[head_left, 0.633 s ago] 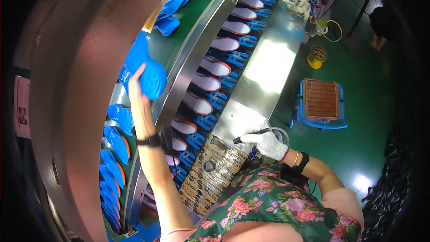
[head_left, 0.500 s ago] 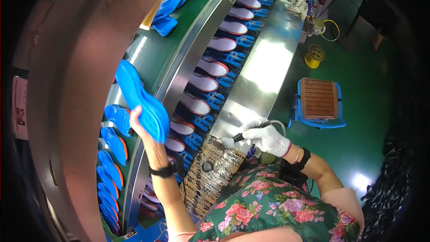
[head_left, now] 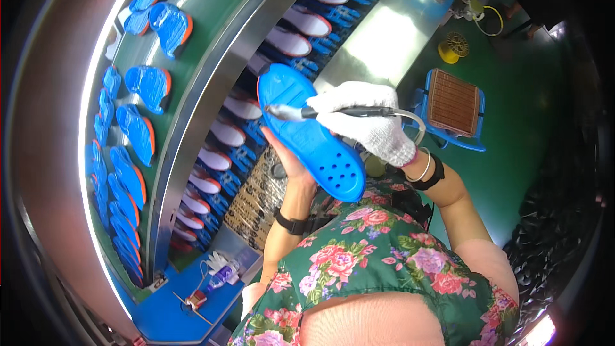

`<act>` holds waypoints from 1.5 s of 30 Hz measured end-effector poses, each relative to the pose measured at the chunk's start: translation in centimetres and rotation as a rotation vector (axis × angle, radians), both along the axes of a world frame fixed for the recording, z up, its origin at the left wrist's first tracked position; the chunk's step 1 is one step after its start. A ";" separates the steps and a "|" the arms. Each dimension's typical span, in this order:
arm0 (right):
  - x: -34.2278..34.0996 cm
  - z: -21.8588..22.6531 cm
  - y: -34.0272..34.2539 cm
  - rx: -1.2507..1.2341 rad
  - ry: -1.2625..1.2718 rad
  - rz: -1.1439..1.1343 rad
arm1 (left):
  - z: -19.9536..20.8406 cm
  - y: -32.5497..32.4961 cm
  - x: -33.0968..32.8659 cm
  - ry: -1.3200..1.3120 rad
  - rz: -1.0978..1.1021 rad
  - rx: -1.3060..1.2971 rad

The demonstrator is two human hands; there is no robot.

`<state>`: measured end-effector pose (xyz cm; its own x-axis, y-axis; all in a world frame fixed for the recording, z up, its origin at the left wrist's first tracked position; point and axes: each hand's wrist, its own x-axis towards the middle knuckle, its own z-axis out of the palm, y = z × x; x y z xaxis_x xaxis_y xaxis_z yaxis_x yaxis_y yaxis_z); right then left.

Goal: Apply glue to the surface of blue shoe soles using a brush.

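Observation:
My left hand [head_left: 289, 159], bare, grips a blue shoe sole [head_left: 315, 146] from beneath and along its left edge. The sole tilts in front of me, with a cluster of small holes at its near end and an orange-red rim at the far end. In a white knit glove, my right hand [head_left: 368, 118] is closed around the black handle of a brush [head_left: 286, 113]. A pale hose runs from the handle's rear past the wrist. The bristles are over the sole's far half and appear to touch it.
Blue soles with orange edges [head_left: 138, 131] lie along the green conveyor [head_left: 198, 57] at left. A row of pale-faced shoe pieces [head_left: 288, 41] runs beside a steel ledge [head_left: 378, 45]. A blue stool with a brown slatted seat [head_left: 453, 102] and a yellow spool [head_left: 453, 48] stand at right.
My left hand has brought the sole from over the conveyor to in front of me, turning its holed face up. My right hand has raised the brush from the ledge onto the sole.

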<state>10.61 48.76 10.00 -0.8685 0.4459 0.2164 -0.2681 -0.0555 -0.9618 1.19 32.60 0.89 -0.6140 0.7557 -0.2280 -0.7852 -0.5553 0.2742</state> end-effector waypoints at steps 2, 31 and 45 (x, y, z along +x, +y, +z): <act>-1.0 -1.1 0.7 0.343 0.151 -0.103 | 1.5 1.6 0.4 0.100 0.116 -0.227; -0.3 -3.5 -2.6 0.787 0.449 0.013 | -2.5 -1.8 -2.4 0.267 0.077 -0.335; 0.5 -4.5 -1.3 0.419 0.258 0.097 | -1.3 -1.4 -5.3 0.369 -0.060 -0.048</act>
